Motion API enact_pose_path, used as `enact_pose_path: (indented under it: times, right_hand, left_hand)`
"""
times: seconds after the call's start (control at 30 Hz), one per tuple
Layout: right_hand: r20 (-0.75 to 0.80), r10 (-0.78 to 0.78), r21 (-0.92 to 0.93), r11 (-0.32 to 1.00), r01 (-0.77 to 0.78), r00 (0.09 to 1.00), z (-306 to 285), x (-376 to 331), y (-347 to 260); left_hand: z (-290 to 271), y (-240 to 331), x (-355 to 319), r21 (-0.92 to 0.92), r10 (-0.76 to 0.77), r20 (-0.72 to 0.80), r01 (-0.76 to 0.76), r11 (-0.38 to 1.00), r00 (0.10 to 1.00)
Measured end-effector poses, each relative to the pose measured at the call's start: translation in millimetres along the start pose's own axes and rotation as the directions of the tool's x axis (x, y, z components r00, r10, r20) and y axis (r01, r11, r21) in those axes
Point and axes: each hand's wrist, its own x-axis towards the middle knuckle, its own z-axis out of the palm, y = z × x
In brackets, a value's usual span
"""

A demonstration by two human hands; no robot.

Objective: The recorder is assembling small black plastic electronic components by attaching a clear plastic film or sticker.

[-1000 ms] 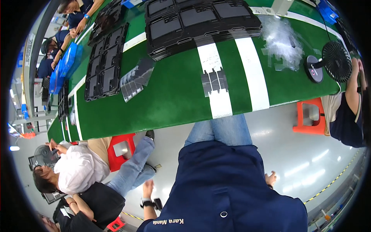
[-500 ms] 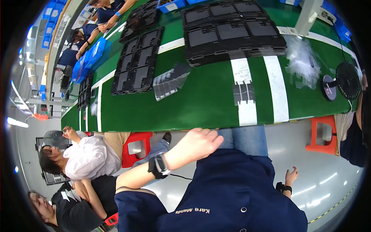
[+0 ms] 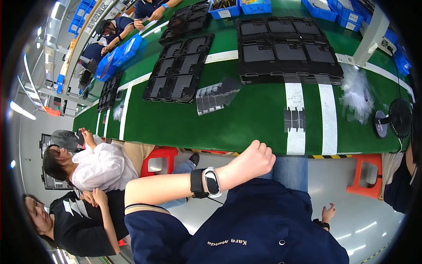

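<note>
Head view: holds the left hand (image 3: 255,159) across the front of a navy shirt (image 3: 272,220), by the near edge of the green tabletop (image 3: 176,125), fingers curled into a loose fist, palm hidden; cannot tell about contents. Hangs the right hand (image 3: 328,213) low beside the shirt, above the floor (image 3: 338,185), fingers loosely parted, nothing visible in the grasp. Nearest to the left hand, flat on the tabletop across a white stripe (image 3: 295,143): a thin, dark notched piece (image 3: 294,120), apart from the fingers. Farther left, an overlapping group of dark and clear film pieces (image 3: 215,97); beyond, a stack of black trays (image 3: 288,50); to the right, a heap of clear film (image 3: 357,94) and a small black fan (image 3: 399,119). For careful handling, probably best to uncurl the left hand before any contact, pinch the notched piece by its edges instead of its face, and steady the other side with the right hand. Worth keeping the wristband (image 3: 198,183) and the dark cord (image 3: 214,200) near it off the loose film, and any draught from the fan away from the film pieces.
</note>
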Motion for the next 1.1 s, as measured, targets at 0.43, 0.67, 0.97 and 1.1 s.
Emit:
enact_pose_path:
  times: [0.43,0.67,0.97,1.1]
  right_hand:
    - [0.488,-0.146,0.408,0.909,-0.077,0.861,4,0,-47]
    - [-0.077,-0.395,0.519,0.768,0.375,0.915,-77,-10,-151]
    - [-0.569,-0.638,0.253,0.463,0.849,0.518,-236,-31,-304]
    - [-0.525,-0.786,0.188,0.266,0.945,0.326,-297,-33,-378]
  left_hand:
    - [-30,-1,37,0.083,0.041,-0.047,-0.037,0.996,0.998]
    - [10,-45,65,-0.784,-0.428,-0.033,0.242,0.571,0.903]
    - [54,-84,118,-0.956,-0.445,0.009,0.137,0.257,0.895]
    - [70,-98,115,-0.989,-0.301,0.046,0.085,0.118,0.953]
